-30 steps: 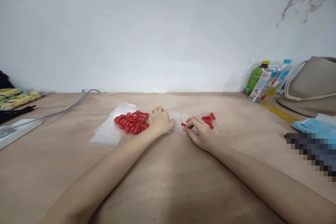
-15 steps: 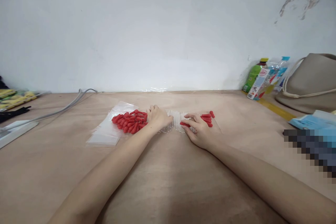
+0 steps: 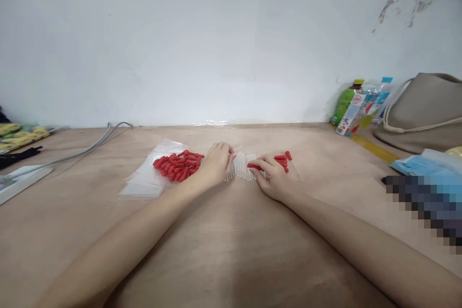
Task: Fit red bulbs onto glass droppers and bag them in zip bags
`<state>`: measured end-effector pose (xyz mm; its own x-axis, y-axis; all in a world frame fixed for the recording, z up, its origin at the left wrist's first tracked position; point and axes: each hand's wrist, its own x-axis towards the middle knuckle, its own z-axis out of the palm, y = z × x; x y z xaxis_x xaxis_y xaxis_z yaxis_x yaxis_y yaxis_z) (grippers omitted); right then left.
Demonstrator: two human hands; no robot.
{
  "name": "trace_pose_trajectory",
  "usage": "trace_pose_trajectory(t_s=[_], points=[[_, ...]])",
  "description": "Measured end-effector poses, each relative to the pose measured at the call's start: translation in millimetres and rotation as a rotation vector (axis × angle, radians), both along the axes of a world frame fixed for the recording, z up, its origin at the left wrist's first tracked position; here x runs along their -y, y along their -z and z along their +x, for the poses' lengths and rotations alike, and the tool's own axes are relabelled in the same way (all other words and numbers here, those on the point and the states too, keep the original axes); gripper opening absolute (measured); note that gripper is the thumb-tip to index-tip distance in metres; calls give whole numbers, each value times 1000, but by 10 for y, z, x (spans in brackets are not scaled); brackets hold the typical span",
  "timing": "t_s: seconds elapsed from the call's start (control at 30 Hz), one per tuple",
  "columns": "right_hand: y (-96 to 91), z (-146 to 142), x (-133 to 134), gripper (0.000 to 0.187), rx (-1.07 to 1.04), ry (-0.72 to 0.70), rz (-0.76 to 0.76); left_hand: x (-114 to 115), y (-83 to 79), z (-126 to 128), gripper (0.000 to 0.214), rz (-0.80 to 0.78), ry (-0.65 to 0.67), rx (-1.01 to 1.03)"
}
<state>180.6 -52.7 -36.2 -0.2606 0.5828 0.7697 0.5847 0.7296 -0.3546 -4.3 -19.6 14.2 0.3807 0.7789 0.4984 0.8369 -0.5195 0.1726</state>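
My right hand [image 3: 272, 176] holds a red rubber bulb [image 3: 254, 166] between thumb and fingers, low over the right side of a row of thin clear tubes [image 3: 241, 166] that look like glass droppers. At the left end of that row is my left hand [image 3: 217, 162], its fingers curled together toward the tubes. Whatever those fingers hold, if anything, is hidden. Beside my left wrist lies a heap of red rubber bulbs [image 3: 176, 166], partly on clear plastic bags [image 3: 142, 185]. Several more red bulbs [image 3: 281, 159] lie behind my right hand.
Along the right side of the wooden table [image 3: 202, 260] stand a green-labelled bottle [image 3: 344, 103], a carton [image 3: 349, 118] and a grey-brown bag [image 3: 424, 110], with a blue packet [image 3: 415, 166] in front. A grey cable [image 3: 90, 149] and dark-and-yellow items [image 3: 21, 137] are on the left.
My left hand has turned, and its fingers now curl to the right at the tubes; before, the thumb stood apart from them. My right hand keeps its red bulb in nearly the same spot.
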Motion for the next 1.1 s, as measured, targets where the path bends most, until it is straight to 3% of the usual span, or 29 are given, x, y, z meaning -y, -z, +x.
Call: trace_pose_trajectory(t_s=[0.1,0.27,0.8,0.9,1.1], points=[[-20,7,26,14,4,-50,-46,199,163,-140,15,27,222,-4],[-55,5,109,9,45,-91,-79,363,386,-299,14,22,307,9],[-156,-1,285,15,138,-120,-112,337,418,-339,24,73,474,48],[-131,-2,270,16,144,-83,-70,344,409,-353,27,101,521,34],[-53,19,205,16,164,-150,-21,326,429,-346,30,179,620,48]])
